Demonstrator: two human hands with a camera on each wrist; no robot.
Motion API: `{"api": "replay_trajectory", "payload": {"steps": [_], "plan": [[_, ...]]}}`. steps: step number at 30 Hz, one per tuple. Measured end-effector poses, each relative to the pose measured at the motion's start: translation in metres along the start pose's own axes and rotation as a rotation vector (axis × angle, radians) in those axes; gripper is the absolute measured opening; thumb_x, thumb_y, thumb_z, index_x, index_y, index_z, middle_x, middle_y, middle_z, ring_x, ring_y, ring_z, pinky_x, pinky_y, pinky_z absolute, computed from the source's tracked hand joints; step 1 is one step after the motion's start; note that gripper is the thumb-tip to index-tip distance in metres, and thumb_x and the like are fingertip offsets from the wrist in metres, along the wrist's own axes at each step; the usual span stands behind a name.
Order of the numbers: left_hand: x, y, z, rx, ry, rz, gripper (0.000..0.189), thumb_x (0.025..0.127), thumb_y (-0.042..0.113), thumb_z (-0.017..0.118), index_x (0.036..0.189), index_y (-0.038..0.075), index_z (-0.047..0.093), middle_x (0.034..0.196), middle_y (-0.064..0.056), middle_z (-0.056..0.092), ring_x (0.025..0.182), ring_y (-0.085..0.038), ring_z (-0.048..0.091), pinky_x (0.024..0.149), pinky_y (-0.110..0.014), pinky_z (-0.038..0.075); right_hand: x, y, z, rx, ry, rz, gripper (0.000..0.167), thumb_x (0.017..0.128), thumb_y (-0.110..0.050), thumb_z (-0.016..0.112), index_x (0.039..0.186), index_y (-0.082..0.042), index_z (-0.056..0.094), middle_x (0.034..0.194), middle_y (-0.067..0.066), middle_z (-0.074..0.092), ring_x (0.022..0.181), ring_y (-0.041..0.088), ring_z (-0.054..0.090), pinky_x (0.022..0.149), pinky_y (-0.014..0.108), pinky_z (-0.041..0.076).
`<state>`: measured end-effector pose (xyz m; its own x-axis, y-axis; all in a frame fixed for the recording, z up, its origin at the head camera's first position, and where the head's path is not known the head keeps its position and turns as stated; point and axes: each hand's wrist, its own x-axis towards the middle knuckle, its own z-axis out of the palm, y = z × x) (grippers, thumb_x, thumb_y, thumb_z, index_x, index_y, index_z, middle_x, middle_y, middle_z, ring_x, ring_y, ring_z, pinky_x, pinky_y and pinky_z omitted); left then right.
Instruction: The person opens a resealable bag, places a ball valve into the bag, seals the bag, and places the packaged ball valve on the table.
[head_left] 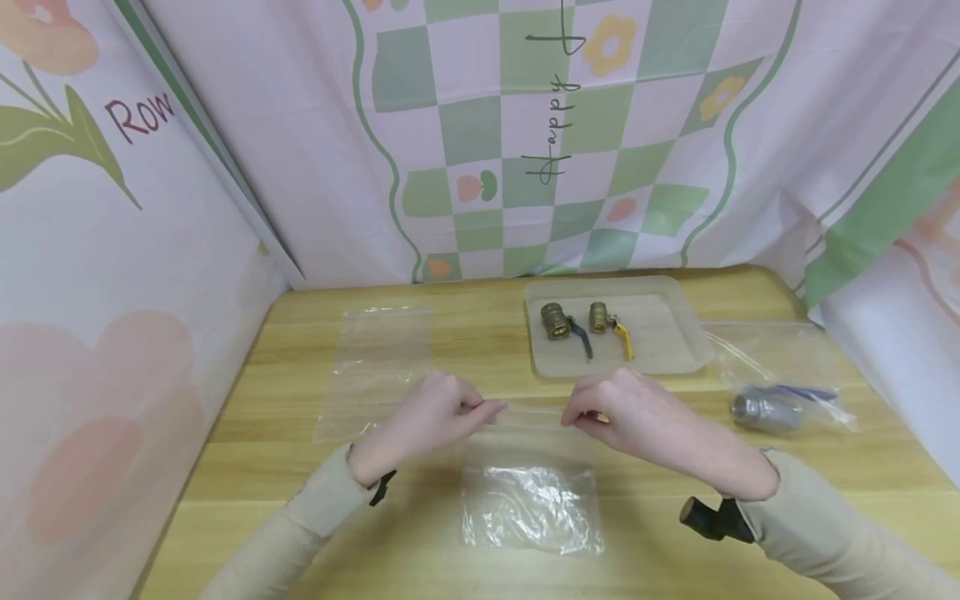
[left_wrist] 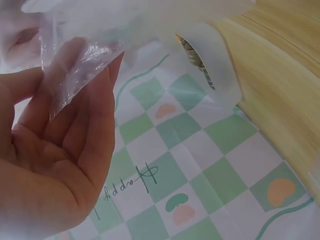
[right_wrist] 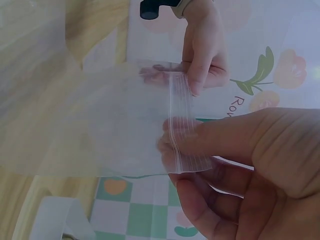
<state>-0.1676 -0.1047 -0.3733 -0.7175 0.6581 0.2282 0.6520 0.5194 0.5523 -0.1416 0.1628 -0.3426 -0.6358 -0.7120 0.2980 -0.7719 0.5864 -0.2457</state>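
Note:
Between both hands hangs a clear zip-lock bag (head_left: 531,500), its zip strip (right_wrist: 176,120) at the top. My left hand (head_left: 431,417) pinches one top corner between thumb and fingers. The other top corner is pinched by my right hand (head_left: 637,421); in the right wrist view the thumb (right_wrist: 220,135) lies over the zip strip. The bag looks flat, and no object shows inside it. In the left wrist view, the left hand (left_wrist: 65,145) has the bag's plastic (left_wrist: 85,70) between thumb and fingers.
A translucent tray (head_left: 660,367) at the back holds a brass valve with a black lever (head_left: 555,321) and one with a yellow lever (head_left: 598,317). At right, a clear bag (head_left: 787,350) contains a silver valve with a blue lever (head_left: 768,410). Another flat clear bag (head_left: 378,354) lies left.

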Motion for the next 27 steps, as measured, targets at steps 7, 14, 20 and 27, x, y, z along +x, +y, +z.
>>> {"api": "replay_trajectory", "payload": {"steps": [7,14,20,27], "plan": [[-0.001,0.004,-0.004,0.024,-0.049,-0.073,0.044,0.09,0.023,0.072,0.048,0.012,0.062,0.043,0.007,0.052,0.039,0.007,0.018,0.04,-0.009,0.014,0.0,0.002,0.0,0.031,0.006,-0.012,0.025,0.073,0.008,0.077,0.083,-0.015,0.077,0.083,-0.004,0.075,0.072,0.009,0.07,0.065,0.017,0.06],[-0.002,0.009,-0.003,0.046,-0.046,-0.056,0.008,0.082,0.015,0.079,0.086,0.007,0.079,0.083,-0.007,0.079,0.059,-0.006,0.069,0.052,-0.005,0.048,-0.003,0.005,0.0,0.05,0.023,-0.008,0.028,0.071,0.01,0.076,0.084,-0.014,0.076,0.084,-0.002,0.075,0.074,0.012,0.07,0.066,0.019,0.06],[-0.002,0.012,0.001,0.07,0.001,-0.04,0.013,0.087,0.022,0.076,0.083,0.011,0.08,0.072,-0.003,0.077,0.041,0.008,0.043,0.039,-0.005,0.032,-0.004,0.004,0.002,0.014,0.064,-0.049,0.029,0.07,0.011,0.077,0.083,-0.014,0.076,0.083,-0.004,0.073,0.073,0.011,0.069,0.066,0.019,0.06],[-0.003,0.013,0.003,0.076,0.021,-0.089,0.012,0.086,0.02,0.077,0.08,0.009,0.079,0.074,-0.004,0.077,0.049,0.003,0.055,0.048,-0.007,0.046,-0.004,0.003,0.002,0.041,0.06,-0.058,0.031,0.07,0.013,0.075,0.084,-0.014,0.076,0.082,-0.005,0.073,0.073,0.008,0.069,0.065,0.016,0.059]]}}
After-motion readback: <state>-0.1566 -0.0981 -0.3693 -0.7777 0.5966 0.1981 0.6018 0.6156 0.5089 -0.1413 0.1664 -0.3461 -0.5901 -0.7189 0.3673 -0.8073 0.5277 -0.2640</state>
